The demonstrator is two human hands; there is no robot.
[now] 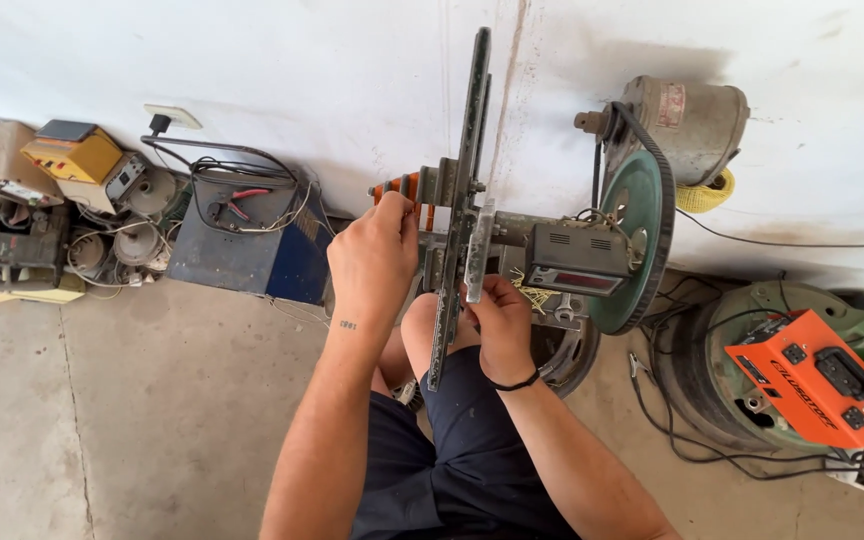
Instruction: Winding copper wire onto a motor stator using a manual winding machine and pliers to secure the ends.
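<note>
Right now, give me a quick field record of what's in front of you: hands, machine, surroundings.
left hand: left hand gripping the orange-wound coil former on the winding machine's shaft
right hand: right hand at the long vertical metal bar, fingers on its lower half
machine: grey counter box beside a green pulley wheel, belt up to a grey motor
left side: blue metal box with red-handled pliers on top
right side: orange meter
floor: concrete

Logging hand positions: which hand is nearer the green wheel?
Right. The right hand sits just left of the green wheel; the left hand is farther left, beyond the upright bar.
</note>
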